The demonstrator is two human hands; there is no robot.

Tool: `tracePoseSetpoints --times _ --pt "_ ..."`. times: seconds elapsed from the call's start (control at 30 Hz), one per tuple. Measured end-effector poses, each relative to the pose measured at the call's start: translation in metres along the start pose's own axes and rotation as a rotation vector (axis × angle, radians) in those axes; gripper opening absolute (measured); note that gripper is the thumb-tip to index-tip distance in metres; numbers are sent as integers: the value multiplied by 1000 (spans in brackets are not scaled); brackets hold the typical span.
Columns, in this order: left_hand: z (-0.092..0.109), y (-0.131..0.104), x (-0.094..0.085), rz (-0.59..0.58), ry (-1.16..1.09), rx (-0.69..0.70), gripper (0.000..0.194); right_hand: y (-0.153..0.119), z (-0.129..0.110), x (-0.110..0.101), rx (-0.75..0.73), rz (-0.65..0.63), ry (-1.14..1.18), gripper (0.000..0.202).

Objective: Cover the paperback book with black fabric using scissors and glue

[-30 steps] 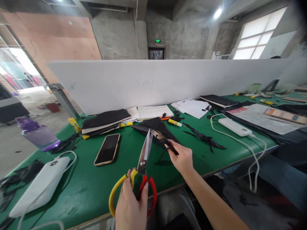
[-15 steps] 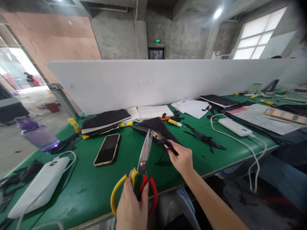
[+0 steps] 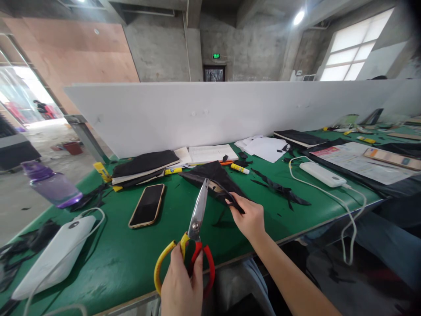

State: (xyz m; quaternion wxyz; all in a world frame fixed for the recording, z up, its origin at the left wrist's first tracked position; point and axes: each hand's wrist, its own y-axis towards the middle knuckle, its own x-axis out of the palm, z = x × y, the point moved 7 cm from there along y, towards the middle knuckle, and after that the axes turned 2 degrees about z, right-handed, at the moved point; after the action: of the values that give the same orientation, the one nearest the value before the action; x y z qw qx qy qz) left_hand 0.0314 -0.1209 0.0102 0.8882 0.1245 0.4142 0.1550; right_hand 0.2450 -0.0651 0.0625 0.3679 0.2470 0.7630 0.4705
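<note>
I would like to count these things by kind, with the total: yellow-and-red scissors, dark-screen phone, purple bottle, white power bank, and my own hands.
Yellow-and-red scissors: 1
Dark-screen phone: 1
Purple bottle: 1
White power banks: 2
Your hands, left and right: 2
Total: 7

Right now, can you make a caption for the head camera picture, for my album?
Left hand grips scissors while the right hand pinches black material over a green table.
</note>
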Motion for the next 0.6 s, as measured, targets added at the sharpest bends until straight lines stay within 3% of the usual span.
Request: tracePoseSetpoints --times 0.6 --pt "-11 -4 -3 29 -7 29 38 -1 -2 0 -27 -18 -10 28"
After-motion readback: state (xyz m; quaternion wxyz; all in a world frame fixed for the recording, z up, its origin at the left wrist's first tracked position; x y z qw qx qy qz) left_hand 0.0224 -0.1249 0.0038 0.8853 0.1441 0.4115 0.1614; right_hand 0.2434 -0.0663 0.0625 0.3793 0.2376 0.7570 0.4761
